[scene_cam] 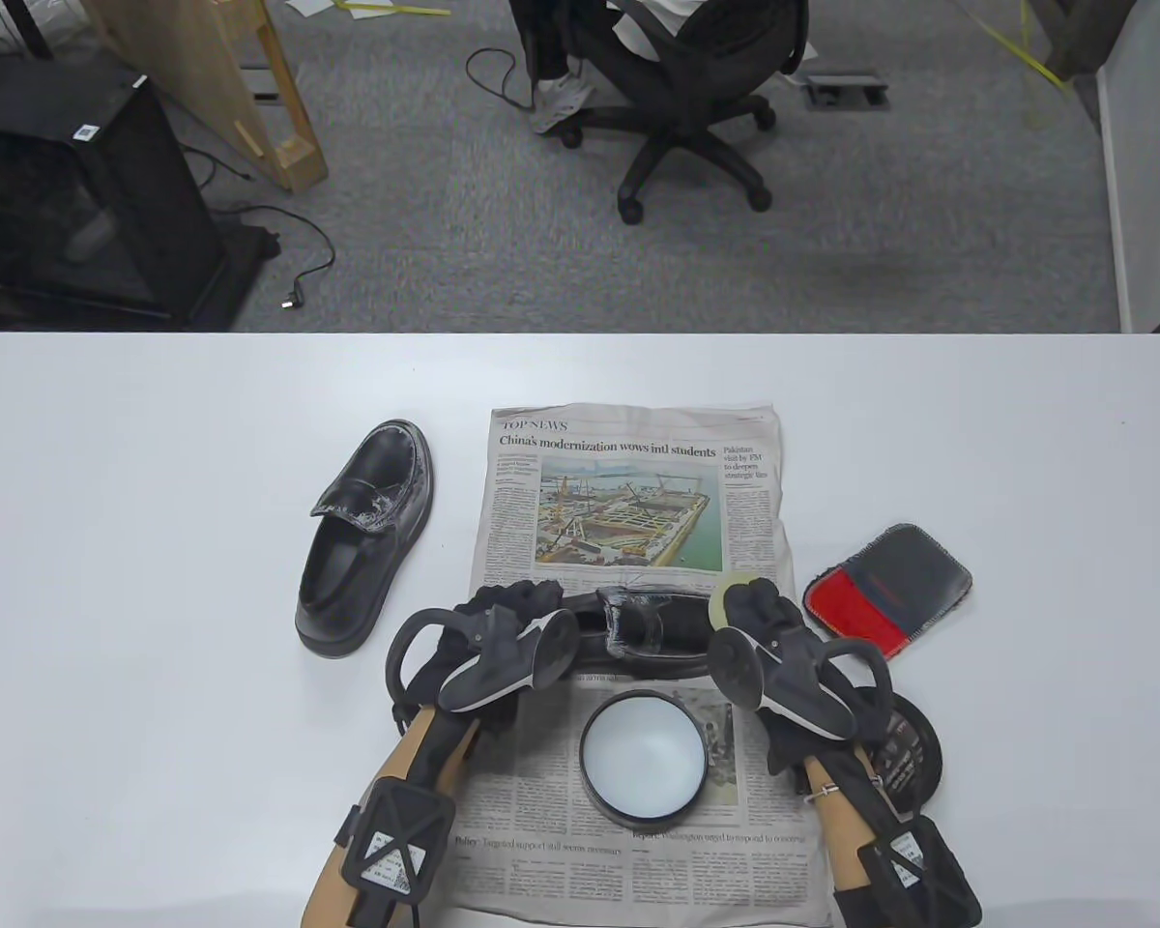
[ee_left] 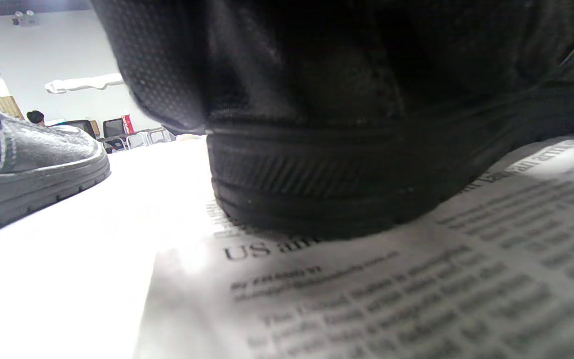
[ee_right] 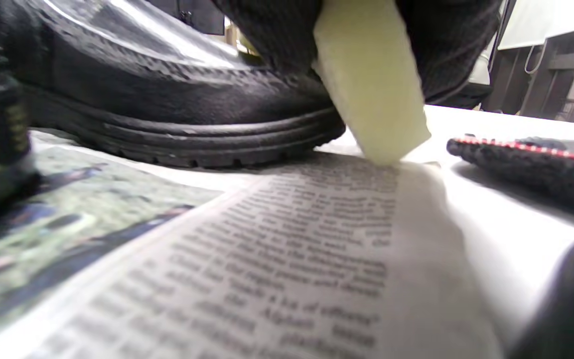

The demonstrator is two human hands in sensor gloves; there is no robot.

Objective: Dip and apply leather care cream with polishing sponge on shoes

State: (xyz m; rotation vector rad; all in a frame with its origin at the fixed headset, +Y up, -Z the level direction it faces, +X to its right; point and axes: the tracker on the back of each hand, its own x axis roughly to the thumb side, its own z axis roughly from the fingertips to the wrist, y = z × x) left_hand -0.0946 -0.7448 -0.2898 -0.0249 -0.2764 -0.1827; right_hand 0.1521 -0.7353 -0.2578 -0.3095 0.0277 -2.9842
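Note:
A black loafer [scene_cam: 638, 628] lies crosswise on the newspaper [scene_cam: 628, 483], between my two hands. My left hand [scene_cam: 517, 604] grips its heel end, fingers curled over it. The left wrist view shows the heel's ribbed sole [ee_left: 327, 199] under the glove. My right hand [scene_cam: 764, 609] pinches a pale yellow sponge [scene_cam: 735, 587] at the toe end. In the right wrist view the sponge [ee_right: 371, 89] hangs down beside the shoe's toe [ee_right: 167, 99], its tip close to the paper. The open cream tin [scene_cam: 643, 754] sits just in front of the shoe.
A second black loafer [scene_cam: 367, 536] with white smears stands left of the newspaper. A red and black cloth pad [scene_cam: 887, 590] lies to the right. The tin's dark lid [scene_cam: 913, 744] lies under my right wrist. An office chair stands beyond the table.

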